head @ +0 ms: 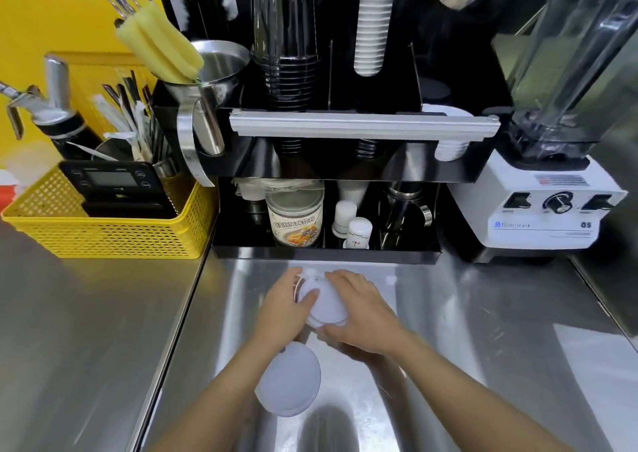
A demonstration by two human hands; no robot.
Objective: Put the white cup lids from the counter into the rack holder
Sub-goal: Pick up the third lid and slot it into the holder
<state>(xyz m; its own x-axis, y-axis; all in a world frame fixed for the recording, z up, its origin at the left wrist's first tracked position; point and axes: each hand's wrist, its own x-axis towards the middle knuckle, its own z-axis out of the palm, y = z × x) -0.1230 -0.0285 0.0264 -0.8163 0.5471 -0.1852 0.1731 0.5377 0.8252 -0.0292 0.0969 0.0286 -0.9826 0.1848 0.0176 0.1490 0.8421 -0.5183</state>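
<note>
Stacked lids point(324, 305) tilted between hands

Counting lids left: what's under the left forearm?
One white lid lies on the steel counter, partly under the left forearm. Whether more lids sit beneath it can't be seen.

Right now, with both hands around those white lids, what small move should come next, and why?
Probably lift the stack of white lids toward the rack holder. Both the left hand and the right hand already cup it just above the steel counter, and the rack stands straight ahead. Another white lid lies nearer the person, untouched, so it can wait.
</note>
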